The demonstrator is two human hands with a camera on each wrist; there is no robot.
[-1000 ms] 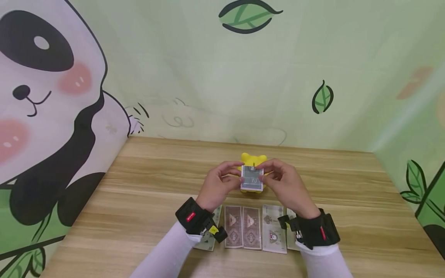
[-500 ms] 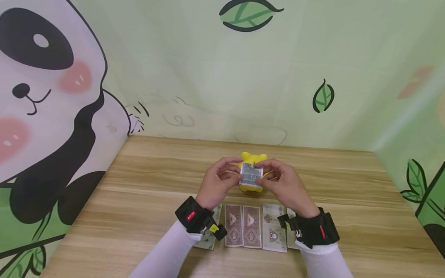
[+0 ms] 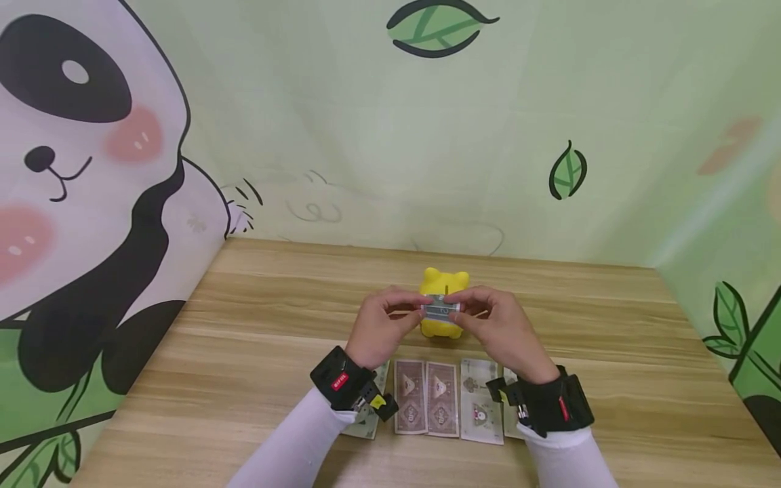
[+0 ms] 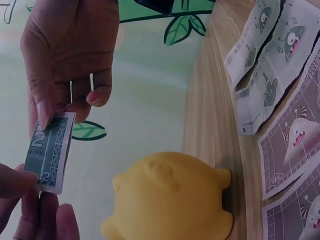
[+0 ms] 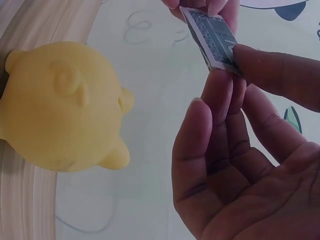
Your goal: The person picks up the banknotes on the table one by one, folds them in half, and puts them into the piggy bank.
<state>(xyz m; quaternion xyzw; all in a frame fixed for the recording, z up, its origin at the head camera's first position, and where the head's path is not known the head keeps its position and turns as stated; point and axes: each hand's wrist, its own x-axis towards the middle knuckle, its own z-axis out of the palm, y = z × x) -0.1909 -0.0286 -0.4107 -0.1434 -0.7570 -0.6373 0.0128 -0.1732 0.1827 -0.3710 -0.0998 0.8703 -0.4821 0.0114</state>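
Observation:
A small folded grey-green play banknote (image 3: 441, 310) with a printed 2 is held level in front of a yellow piggy bank (image 3: 434, 279). My left hand (image 3: 379, 329) pinches its left end between thumb and fingers. At the other end, my right hand (image 3: 505, 332) does the same. Folded layers show at the note's edge in the right wrist view, with the right thumb (image 5: 275, 72) lying on its face. The piggy bank stands on the table, with a dark slot in its top. Its curly tail (image 4: 165, 175) faces the left wrist camera. The hands and note partly cover it in the head view.
Two brown play banknotes (image 3: 426, 398) lie side by side on the wooden table (image 3: 256, 325). Pale ones (image 3: 481, 407) lie to their right, and a greenish one (image 3: 366, 427) is partly under the left wrist. A printed cloth wall (image 3: 378, 135) rises behind the table.
The held banknote has gone from a nearly square face to a narrow strip in the head view. Fingertips have come down over its upper edge, and more of the piggy bank's top shows.

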